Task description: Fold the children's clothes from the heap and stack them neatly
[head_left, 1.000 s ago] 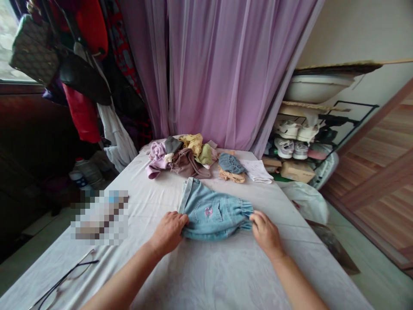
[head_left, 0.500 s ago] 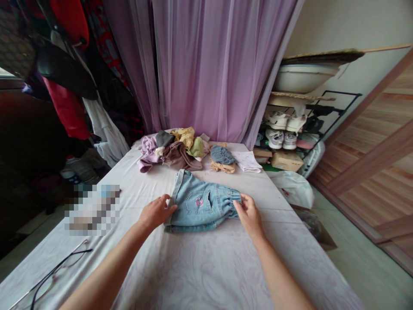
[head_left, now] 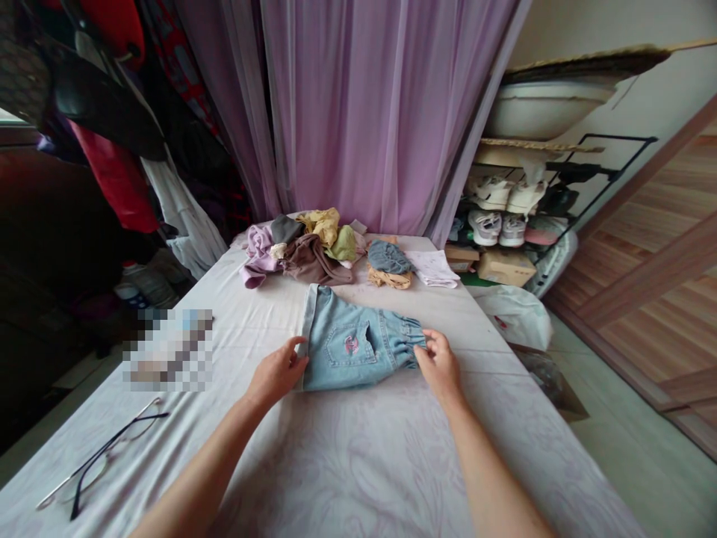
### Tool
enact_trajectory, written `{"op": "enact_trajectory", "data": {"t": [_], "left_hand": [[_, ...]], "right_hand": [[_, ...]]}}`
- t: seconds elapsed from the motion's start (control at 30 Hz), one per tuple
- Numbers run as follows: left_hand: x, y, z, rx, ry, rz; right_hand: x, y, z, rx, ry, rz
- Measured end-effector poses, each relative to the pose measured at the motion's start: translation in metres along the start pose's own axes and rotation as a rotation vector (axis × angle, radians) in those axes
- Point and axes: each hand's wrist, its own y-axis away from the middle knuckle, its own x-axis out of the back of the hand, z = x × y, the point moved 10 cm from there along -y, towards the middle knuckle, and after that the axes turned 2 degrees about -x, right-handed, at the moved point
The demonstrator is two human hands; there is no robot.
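Light blue denim trousers [head_left: 355, 349], folded lengthwise with an embroidered back pocket facing up, lie flat on a pale lilac bedsheet [head_left: 358, 463]. My left hand [head_left: 276, 371] is at the garment's left end, its fingertips against the denim edge near the hem. My right hand [head_left: 438, 365] is at the gathered elastic end on the right, with its fingers pinching the ruffled fabric. The underside of the denim is hidden.
Several crumpled garments [head_left: 299, 250] lie in a heap at the bed's far end, next to folded blue and tan pieces [head_left: 388, 263] and a white cloth [head_left: 430, 269]. Eyeglasses [head_left: 106, 456] rest on the sheet at left, beside a pixelated patch [head_left: 168, 351]. A shoe rack [head_left: 504, 217] stands at right.
The denim lies flatter and narrower, and my hands sit closer together on its two ends. The whole scene has shifted upward in view as my head tilts lower.
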Motion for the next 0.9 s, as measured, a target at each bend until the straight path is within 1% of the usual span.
{"op": "enact_trajectory", "data": {"t": [0.07,0.13,0.17,0.2,0.27,0.3,0.33,0.4,0.43,0.47,0.53,0.57,0.63,0.7,0.77,0.83,0.9], "left_hand": [[-0.009,0.001,-0.002,0.004,0.009,-0.036],[-0.012,0.001,-0.003,-0.006,0.012,-0.057],[-0.013,0.0,-0.003,-0.015,0.008,-0.069],[-0.013,0.0,-0.002,-0.025,0.0,-0.082],[-0.012,-0.002,0.0,-0.045,-0.02,-0.106],[-0.012,-0.004,0.001,-0.053,-0.028,-0.121],[-0.012,-0.005,0.002,-0.06,-0.034,-0.139],[-0.013,-0.008,0.003,-0.08,-0.038,-0.184],[-0.014,-0.01,0.004,-0.093,-0.038,-0.208],[-0.014,-0.011,0.004,-0.107,-0.036,-0.232],[-0.014,-0.015,0.004,-0.127,-0.028,-0.268],[-0.013,-0.017,0.003,-0.127,-0.029,-0.272],[-0.005,-0.024,0.003,-0.124,-0.052,-0.215],[0.009,-0.035,0.009,-0.143,-0.075,-0.1],[0.023,-0.047,0.019,-0.199,-0.065,0.027],[0.034,-0.064,0.026,-0.24,-0.04,0.135],[0.044,-0.086,0.024,-0.239,-0.028,0.23]], "right_hand": [[0.0,-0.001,0.005,-0.003,0.051,-0.008],[0.006,-0.002,-0.001,0.028,0.125,0.028],[0.011,-0.003,-0.011,0.08,0.17,0.068],[0.015,-0.001,-0.027,0.158,0.212,0.12],[0.019,0.007,-0.07,0.369,0.283,0.206],[0.014,0.013,-0.093,0.474,0.311,0.207],[0.004,0.019,-0.113,0.559,0.345,0.17],[-0.023,0.03,-0.145,0.674,0.433,0.051],[-0.04,0.035,-0.153,0.711,0.485,-0.033],[-0.058,0.041,-0.157,0.733,0.536,-0.125],[-0.091,0.05,-0.148,0.728,0.624,-0.305],[-0.103,0.054,-0.139,0.706,0.658,-0.375],[-0.118,0.059,-0.118,0.655,0.7,-0.457],[-0.122,0.062,-0.104,0.62,0.713,-0.483],[-0.121,0.061,-0.101,0.598,0.698,-0.5],[-0.119,0.056,-0.108,0.573,0.671,-0.531],[-0.12,0.042,-0.126,0.559,0.627,-0.539]]}}
